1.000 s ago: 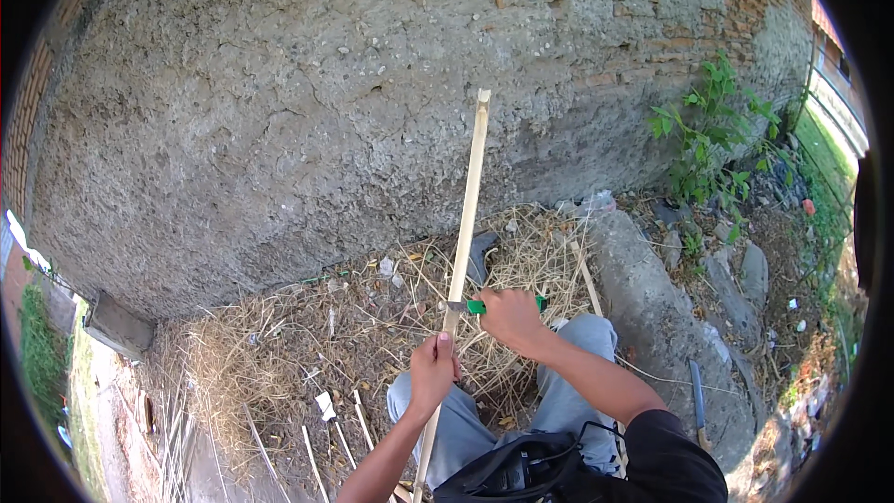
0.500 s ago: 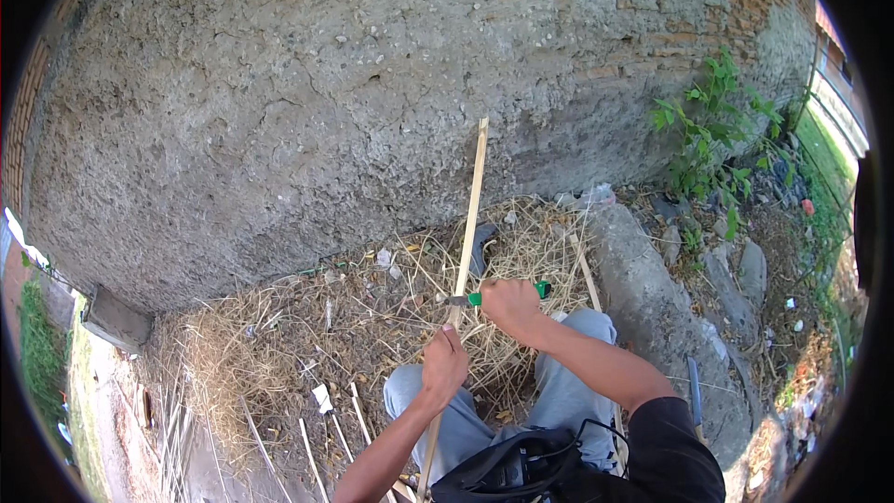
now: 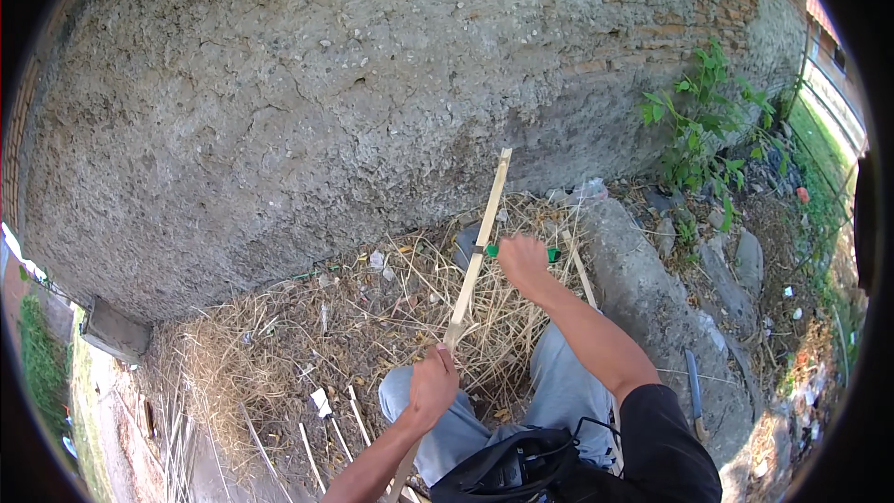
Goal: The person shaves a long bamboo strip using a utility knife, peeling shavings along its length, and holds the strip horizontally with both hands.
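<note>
A long pale bamboo strip (image 3: 481, 238) slants up from my lap toward the rough plastered wall (image 3: 372, 84). My left hand (image 3: 433, 384) is shut around its lower part, just above my knee. My right hand (image 3: 522, 259) grips a green-handled knife (image 3: 494, 250) whose blade lies against the strip about halfway up. My legs in grey trousers (image 3: 559, 391) lie under both hands.
Dry straw (image 3: 279, 354) and thin bamboo slivers (image 3: 326, 410) cover the ground on the left. A concrete ledge (image 3: 652, 289) runs along the right, with a second blade (image 3: 695, 393) lying on it. Green weeds (image 3: 698, 121) grow by the wall. A black bag (image 3: 521, 470) hangs at my chest.
The strip's top end has dropped lower against the wall. My right hand with the knife has stayed at the same spot along the strip, and my left hand keeps its grip.
</note>
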The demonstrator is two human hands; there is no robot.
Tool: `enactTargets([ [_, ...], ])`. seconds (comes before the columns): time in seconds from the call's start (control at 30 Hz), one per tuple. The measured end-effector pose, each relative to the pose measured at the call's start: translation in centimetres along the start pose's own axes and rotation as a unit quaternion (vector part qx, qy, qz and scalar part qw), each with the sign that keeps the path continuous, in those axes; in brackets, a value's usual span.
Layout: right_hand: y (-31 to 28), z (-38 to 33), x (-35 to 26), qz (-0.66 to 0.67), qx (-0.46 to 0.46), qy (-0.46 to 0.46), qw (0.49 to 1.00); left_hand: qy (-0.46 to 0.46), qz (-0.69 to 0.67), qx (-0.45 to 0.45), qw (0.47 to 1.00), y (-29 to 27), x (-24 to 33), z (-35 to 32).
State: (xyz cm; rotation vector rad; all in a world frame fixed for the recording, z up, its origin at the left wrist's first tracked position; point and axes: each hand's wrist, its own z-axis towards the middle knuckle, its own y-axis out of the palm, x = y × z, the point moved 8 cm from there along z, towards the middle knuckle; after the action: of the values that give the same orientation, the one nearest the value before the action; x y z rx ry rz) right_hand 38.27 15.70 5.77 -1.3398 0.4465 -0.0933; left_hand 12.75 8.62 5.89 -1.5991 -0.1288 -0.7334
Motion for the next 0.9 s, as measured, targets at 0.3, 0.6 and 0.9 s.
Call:
enactTargets([
  [0.3, 1.2, 0.3, -1.4, -0.016, 0.042, -0.055, 0.997, -0.006, -0.070, -0.026, 0.997, -0.6, -1.8, -2.3],
  [0.6, 1.6, 1.3, 1.8, -0.029, 0.022, 0.000, 0.999, -0.023, -0.055, -0.071, 0.996, -1.3, -3.0, -5.9],
  [0.9, 2.1, 1.9, 5.8, -0.052, 0.011, 0.053, 0.997, -0.022, -0.019, -0.109, 0.994, -3.3, -6.6, -10.6],
])
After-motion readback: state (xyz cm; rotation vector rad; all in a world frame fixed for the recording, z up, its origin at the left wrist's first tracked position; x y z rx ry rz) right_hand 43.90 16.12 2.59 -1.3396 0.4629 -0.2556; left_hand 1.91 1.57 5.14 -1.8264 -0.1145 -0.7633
